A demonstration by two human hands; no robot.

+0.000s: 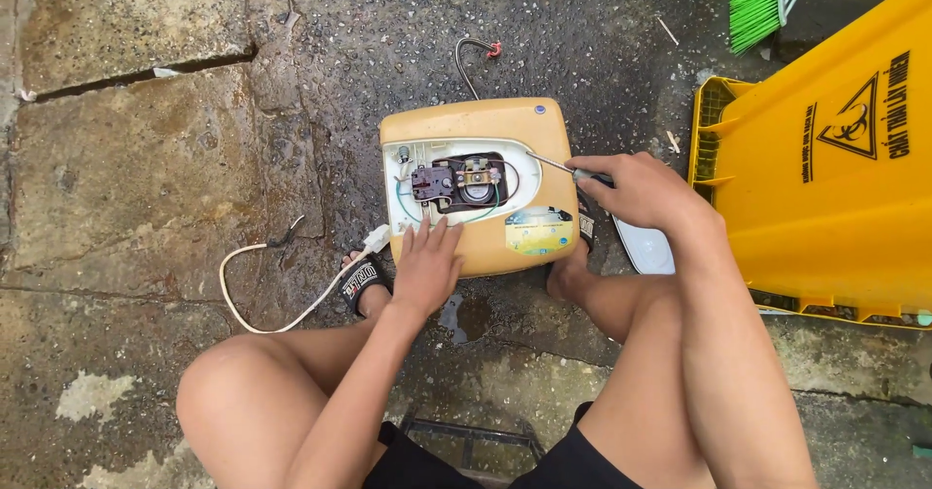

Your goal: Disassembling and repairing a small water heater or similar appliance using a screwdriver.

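A yellowed, boxy appliance housing point(544, 144) lies on wet concrete between my feet. Its cover is off, showing a white recess with a dark thermostat block and wires point(456, 183). My left hand point(427, 261) rests flat on the housing's near edge, fingers spread. My right hand point(641, 190) grips a screwdriver point(563, 167), whose thin shaft points left with its tip at the right rim of the opening. A white oval cover point(643, 248) lies on the ground under my right forearm.
A white cord point(254, 285) loops on the ground at left, ending in a plug near my left sandal point(361, 281). A yellow plastic bin point(825, 168) lies on its side at right. A green broom head point(755, 1) is at the top. A drain grate point(476, 442) sits below.
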